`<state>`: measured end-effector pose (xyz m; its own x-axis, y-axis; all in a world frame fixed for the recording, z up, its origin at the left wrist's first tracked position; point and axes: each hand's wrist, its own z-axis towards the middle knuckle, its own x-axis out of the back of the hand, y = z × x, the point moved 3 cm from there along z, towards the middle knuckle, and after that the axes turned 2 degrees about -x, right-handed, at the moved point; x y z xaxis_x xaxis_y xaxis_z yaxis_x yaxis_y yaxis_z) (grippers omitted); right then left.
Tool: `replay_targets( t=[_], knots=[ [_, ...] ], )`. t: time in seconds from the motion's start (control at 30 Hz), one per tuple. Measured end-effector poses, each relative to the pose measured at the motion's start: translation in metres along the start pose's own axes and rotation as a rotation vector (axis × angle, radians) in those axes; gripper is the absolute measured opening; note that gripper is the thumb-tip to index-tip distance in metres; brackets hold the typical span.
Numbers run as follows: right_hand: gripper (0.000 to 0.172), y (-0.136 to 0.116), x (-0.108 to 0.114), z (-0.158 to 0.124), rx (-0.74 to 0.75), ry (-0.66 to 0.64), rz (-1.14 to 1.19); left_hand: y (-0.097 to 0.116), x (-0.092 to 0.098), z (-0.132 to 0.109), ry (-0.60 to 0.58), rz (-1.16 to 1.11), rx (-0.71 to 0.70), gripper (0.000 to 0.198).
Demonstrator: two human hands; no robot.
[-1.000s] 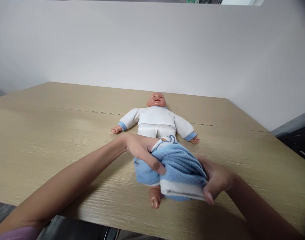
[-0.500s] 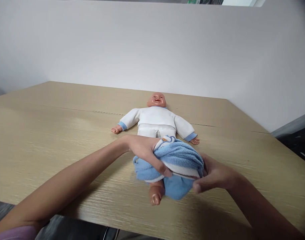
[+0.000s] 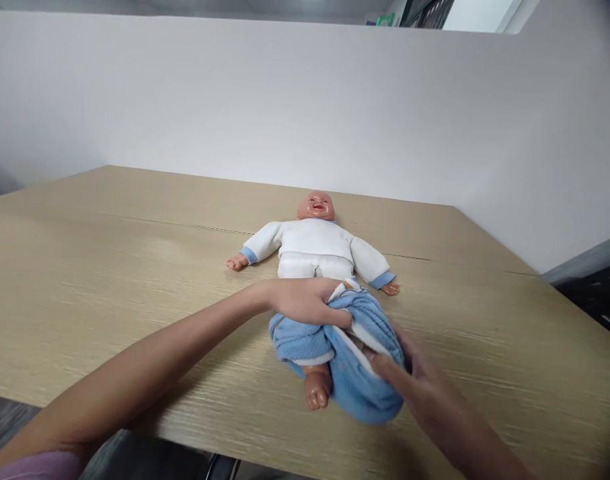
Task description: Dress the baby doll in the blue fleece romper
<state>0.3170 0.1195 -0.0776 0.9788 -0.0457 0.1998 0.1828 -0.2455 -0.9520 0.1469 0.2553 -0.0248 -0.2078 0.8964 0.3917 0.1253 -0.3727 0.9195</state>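
1. Pale wooden table fills most of the view. A baby doll lies on it on its back, with its head toward the far wall and its arms spread.
2. Blue fleece trousers are bunched around the doll's legs, just below its white top and near the table's front edge. One bare foot pokes out of them.
3. The left hand is closed on the trousers' waistband at the doll's hip, its thumb lying over the cloth.
4. The right hand is blurred. It pinches the white-lined edge on the other side.
5. A plain white wall stands behind the table, and a purple sleeve shows at the lower left.
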Motion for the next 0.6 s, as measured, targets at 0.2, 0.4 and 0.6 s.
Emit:
replay_targets(
  t=[0.2, 0.4, 0.6],
  knots=[
    [0.081, 0.021, -0.021, -0.033, -0.054, 0.061, -0.016, 0.011, -0.009, -0.003, -0.11, 0.181, 0.084, 0.02],
    [0.074, 0.021, -0.015, -0.025, 0.02, 0.184, -0.218, 0.011, -0.013, -0.009, -0.076, 0.506, 0.202, 0.052],
    [0.055, 0.029, -0.006, -0.031, 0.122, 0.334, -0.46, 0.015, -0.026, -0.014, -0.065, 0.677, 0.325, 0.074]
  ],
)
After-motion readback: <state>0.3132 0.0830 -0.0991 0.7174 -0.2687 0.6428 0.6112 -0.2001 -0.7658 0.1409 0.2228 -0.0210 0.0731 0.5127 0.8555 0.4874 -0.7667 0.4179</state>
